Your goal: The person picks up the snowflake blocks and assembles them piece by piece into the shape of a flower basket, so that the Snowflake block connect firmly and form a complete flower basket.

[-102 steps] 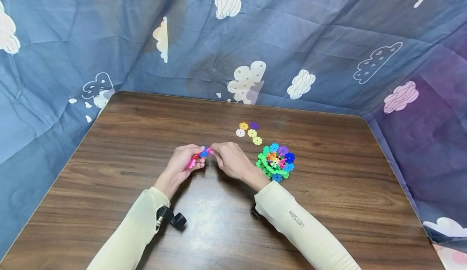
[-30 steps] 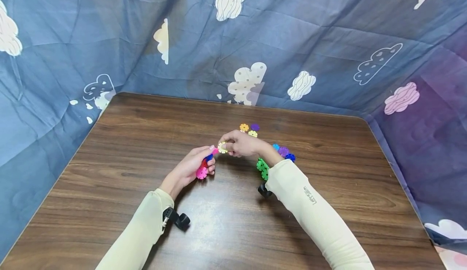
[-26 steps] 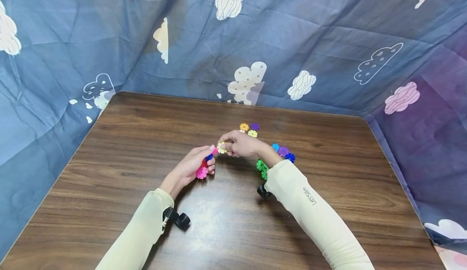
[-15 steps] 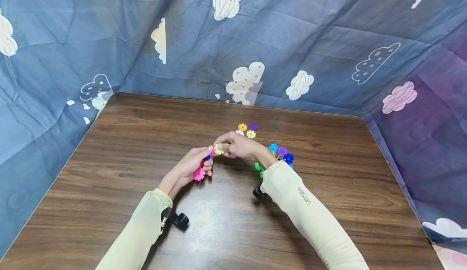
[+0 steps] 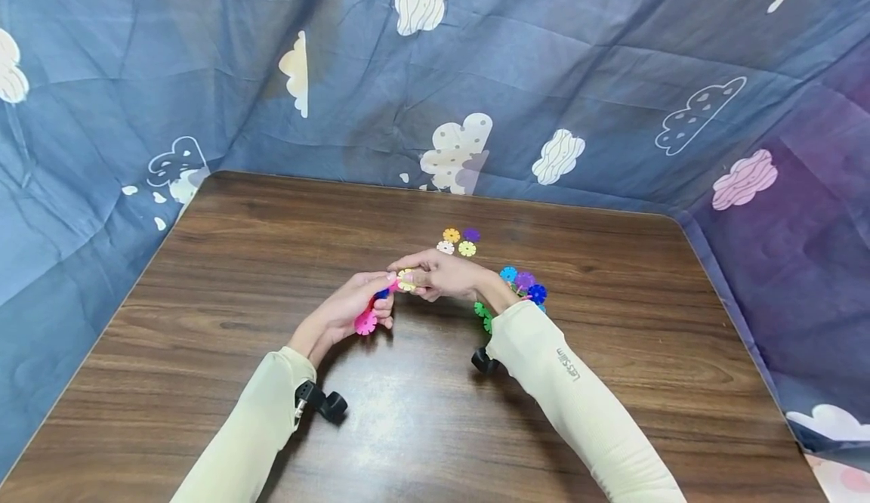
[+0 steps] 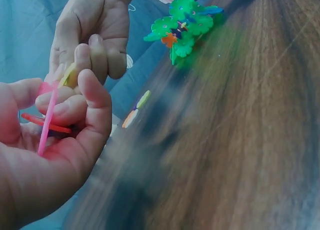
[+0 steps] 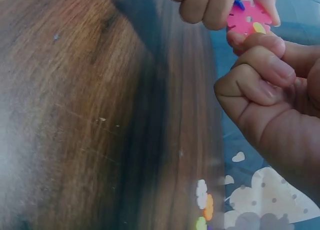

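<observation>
My left hand (image 5: pixel 350 303) grips a short chain of notched interlocking discs in pink, red and blue; its lower pink disc (image 5: pixel 365 324) sticks out below the palm. Between the thumb and fingers of my right hand (image 5: pixel 448 273) a pale yellow interlocking disc (image 5: pixel 405 280) is pinched. Its edge meets the upper pink disc (image 7: pixel 245 22), which shows flat-on in the right wrist view. How deeply the slots engage is hidden by fingertips. In the left wrist view a pink disc (image 6: pixel 49 121) stands edge-on beside a red disc (image 6: pixel 35 119).
Loose orange (image 5: pixel 451 236), purple (image 5: pixel 471 235), white (image 5: pixel 445 248) and yellow (image 5: pixel 467 248) discs lie on the wooden table (image 5: pixel 272 231) beyond the hands. A built cluster of joined discs (image 6: pixel 187 25), mostly green, sits to the right, partly behind my right forearm.
One of the two loose yellow discs left the table for my right hand. That hand has since shifted left, bringing the disc from beside the chain's pink end to overlapping it.
</observation>
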Demonstrator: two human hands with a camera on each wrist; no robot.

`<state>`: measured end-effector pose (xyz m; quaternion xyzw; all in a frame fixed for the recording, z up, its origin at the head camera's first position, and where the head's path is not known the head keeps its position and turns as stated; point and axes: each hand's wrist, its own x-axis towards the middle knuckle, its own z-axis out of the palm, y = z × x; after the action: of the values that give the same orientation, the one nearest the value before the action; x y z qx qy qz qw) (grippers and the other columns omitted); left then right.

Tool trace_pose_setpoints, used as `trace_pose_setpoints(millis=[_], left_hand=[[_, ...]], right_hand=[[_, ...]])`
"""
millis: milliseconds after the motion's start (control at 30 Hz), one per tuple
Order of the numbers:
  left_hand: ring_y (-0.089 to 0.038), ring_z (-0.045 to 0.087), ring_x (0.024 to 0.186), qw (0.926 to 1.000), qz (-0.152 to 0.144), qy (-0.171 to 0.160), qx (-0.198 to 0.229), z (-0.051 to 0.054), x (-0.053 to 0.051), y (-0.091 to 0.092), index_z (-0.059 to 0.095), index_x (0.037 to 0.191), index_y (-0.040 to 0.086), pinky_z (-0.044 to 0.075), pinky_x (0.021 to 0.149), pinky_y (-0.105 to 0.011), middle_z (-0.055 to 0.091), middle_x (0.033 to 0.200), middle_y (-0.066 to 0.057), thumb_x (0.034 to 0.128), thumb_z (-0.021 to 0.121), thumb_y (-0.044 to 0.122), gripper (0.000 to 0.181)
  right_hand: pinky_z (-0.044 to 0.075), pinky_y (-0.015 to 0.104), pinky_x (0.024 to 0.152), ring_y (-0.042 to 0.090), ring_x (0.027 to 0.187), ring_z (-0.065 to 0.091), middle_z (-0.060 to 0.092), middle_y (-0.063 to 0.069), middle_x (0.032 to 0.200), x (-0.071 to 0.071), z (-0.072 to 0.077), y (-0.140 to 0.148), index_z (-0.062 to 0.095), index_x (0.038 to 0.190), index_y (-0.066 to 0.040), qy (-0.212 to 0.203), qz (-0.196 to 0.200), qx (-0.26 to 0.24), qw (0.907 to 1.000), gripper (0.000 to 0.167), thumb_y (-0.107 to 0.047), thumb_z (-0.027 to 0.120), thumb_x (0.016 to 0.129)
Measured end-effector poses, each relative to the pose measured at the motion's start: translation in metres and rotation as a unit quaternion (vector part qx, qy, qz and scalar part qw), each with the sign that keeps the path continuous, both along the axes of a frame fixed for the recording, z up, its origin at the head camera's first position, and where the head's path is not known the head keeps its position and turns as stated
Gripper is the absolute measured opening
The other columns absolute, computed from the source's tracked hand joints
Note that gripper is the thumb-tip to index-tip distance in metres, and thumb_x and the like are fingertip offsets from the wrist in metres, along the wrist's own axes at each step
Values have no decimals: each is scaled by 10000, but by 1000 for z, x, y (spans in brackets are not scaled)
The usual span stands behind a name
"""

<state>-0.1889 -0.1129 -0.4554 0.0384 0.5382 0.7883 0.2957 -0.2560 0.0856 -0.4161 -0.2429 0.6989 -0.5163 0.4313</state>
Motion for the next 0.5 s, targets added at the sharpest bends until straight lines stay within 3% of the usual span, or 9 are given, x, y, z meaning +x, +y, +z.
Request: trace_pose_setpoints(millis=[167,267,333,400,500], left_hand=[[-49,462,530,9992,142,-261,249,3,-3,0,564,979,83,481,536,-184,508,660,30,1052,420,147,174],[-46,438,522,9970,265,-420,600,2,-3,-1,555,948,92,411,487,-158,512,689,19,1052,405,107,183],[-44,383,508,9947,362,-516,818,1,-3,-1,520,921,101,361,464,-154,462,678,26,1054,390,95,186],[-44,349,501,9931,466,-587,904,0,-3,-2,479,906,108,332,453,-152,429,664,32,1054,384,98,177],[-44,333,491,9912,642,-716,912,0,-2,-2,442,917,120,316,452,-154,408,647,41,1062,377,128,159]], right_hand=[[309,229,534,97,573,403,470,3,660,0,7,-4,258,1561,-53,293,66,298,9991,539,-51,427,1049],[381,232,549,113,603,477,555,26,702,-4,15,-2,324,1531,-48,748,28,628,9952,503,-111,460,1051],[479,279,582,169,636,553,624,98,755,-12,20,3,436,1456,-11,1348,-318,1031,9850,440,-152,497,1044],[526,340,672,220,721,604,676,162,867,-23,24,13,548,1358,-4,2115,-847,1699,9588,372,-189,516,1036],[531,449,898,304,986,645,687,208,1121,-43,24,29,617,1267,3,2911,-1422,2953,8988,330,-206,515,1032]])
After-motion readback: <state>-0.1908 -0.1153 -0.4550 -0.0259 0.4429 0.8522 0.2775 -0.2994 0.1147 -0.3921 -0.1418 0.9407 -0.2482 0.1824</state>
